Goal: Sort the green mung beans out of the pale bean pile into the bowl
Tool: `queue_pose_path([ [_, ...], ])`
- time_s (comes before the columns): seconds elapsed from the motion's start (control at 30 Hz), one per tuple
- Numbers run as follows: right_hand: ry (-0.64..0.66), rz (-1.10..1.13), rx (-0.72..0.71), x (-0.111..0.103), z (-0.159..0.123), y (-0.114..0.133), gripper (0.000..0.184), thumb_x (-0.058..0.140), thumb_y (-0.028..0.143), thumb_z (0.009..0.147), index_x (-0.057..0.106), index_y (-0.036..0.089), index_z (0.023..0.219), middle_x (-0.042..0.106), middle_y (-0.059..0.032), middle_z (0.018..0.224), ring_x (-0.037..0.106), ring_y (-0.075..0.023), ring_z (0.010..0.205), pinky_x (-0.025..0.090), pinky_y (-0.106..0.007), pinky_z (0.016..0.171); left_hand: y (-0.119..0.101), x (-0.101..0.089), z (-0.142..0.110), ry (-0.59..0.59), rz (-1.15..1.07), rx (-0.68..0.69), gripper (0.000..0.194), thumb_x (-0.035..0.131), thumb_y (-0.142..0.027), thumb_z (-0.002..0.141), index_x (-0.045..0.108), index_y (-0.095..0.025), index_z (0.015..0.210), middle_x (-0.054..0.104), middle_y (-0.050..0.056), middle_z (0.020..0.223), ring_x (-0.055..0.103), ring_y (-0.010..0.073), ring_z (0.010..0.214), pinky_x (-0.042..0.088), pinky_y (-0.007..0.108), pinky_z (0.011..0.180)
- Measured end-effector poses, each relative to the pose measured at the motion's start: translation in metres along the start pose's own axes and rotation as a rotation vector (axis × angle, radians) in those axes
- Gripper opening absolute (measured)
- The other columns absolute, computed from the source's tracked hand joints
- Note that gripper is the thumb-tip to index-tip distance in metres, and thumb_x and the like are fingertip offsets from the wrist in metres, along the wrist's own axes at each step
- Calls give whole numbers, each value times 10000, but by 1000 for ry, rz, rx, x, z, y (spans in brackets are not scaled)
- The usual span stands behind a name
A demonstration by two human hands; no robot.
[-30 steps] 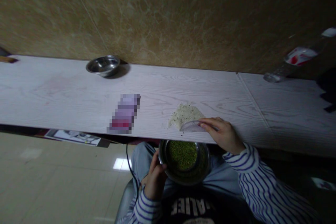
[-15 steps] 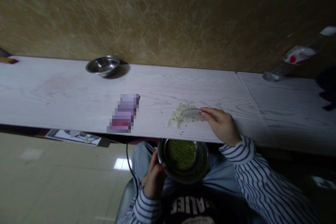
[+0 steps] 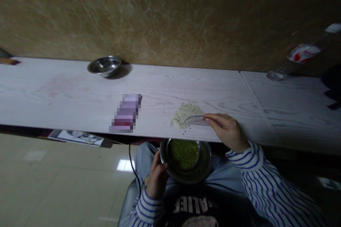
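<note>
My left hand grips the rim of a steel bowl of green beans, held on my lap just under the table edge. My right hand pinches a thin clear plastic card that stands on the pale wooden table. The card rests against the near right side of a small pile of white grains with a few dark specks in it, close to the table's front edge, directly above the bowl.
An empty steel bowl sits at the back of the table by the brown wall. A blurred pink and white packet lies left of the grains. A plastic bottle lies at the far right. Tiled floor shows below left.
My right hand moved the card away over the grain pile half a second ago, then drew it back toward the table's front edge. The bowl and left hand barely moved.
</note>
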State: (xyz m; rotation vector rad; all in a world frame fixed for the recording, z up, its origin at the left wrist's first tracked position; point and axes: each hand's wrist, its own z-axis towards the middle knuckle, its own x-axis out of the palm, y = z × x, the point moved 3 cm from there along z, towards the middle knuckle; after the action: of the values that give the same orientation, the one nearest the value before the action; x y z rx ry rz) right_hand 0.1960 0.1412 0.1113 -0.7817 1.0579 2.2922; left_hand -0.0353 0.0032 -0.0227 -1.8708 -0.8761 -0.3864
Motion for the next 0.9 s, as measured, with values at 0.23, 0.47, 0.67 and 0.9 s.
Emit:
queue_pose_path([
  [0.23, -45, -32, 67, -5, -13, -3, 190, 614, 236, 948, 793, 225, 1012, 825, -61, 944, 773, -230, 842, 592, -369, 780, 3, 5, -2, -14, 8, -5, 521, 681, -221, 704, 677, -236, 1225, 739, 96, 1234, 659, 359, 1152, 537, 463, 918],
  [0.47, -51, 10, 151, -6, -25, -1, 198, 611, 285, 945, 800, 255, 993, 826, -54, 954, 779, -236, 866, 613, -380, 808, 0, 7, -3, -2, 2, -38, 496, 722, -222, 697, 714, -265, 1191, 751, 75, 1139, 659, 366, 1089, 541, 468, 890],
  [0.67, -62, 16, 178, -5, -29, -2, 196, 621, 304, 936, 806, 255, 979, 827, -54, 941, 782, -236, 849, 622, -370, 790, 0, 9, -3, 19, -8, -32, 465, 727, -222, 707, 740, -287, 1167, 749, 77, 1167, 622, 389, 1183, 519, 478, 936],
  [0.9, -70, 38, 186, -2, -31, -1, 186, 636, 282, 923, 807, 245, 987, 827, -58, 950, 783, -234, 852, 626, -361, 787, 0, 6, -5, 14, -16, -24, 478, 726, -215, 707, 730, -291, 1178, 736, 67, 1207, 610, 380, 1202, 509, 472, 951],
])
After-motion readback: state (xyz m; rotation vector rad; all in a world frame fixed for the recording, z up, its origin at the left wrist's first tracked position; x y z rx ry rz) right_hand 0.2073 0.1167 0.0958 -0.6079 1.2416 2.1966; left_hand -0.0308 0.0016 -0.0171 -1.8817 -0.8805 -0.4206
